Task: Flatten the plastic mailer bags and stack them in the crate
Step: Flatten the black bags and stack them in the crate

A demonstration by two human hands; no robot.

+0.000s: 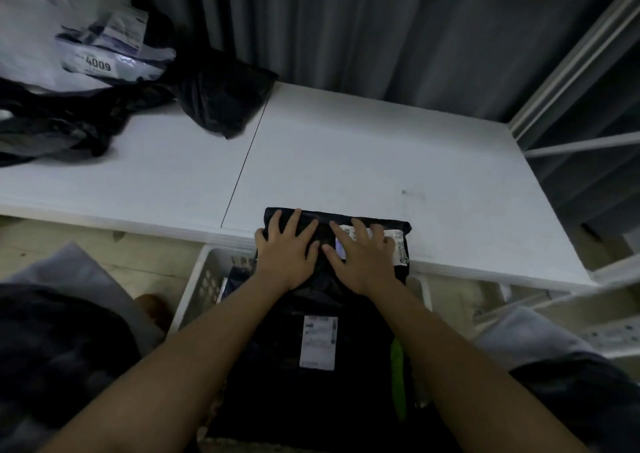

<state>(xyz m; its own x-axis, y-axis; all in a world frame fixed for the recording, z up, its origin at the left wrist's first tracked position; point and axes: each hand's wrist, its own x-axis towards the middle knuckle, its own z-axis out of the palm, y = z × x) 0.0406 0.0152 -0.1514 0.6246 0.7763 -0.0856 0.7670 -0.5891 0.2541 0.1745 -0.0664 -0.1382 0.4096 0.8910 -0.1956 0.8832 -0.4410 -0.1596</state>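
A black mailer bag (398, 225) with a white label lies at the near edge of the white table (346, 161), partly overhanging it. My left hand (287, 251) and my right hand (360, 258) press flat on top of it, side by side, fingers spread. Below the table edge stands a white crate (202, 281) holding flattened black mailers; the top one (294, 376) shows a white label. More mailers wait at the table's far left: a crumpled black one (221, 95) and a white one (52, 26) with a label reading 4009.
A pile of dark bags (52, 123) lies at the left of the table. A grey curtain hangs behind. White shelving (588, 133) stands at the right. A green strip (398, 376) shows in the crate's right side. My knees flank the crate.
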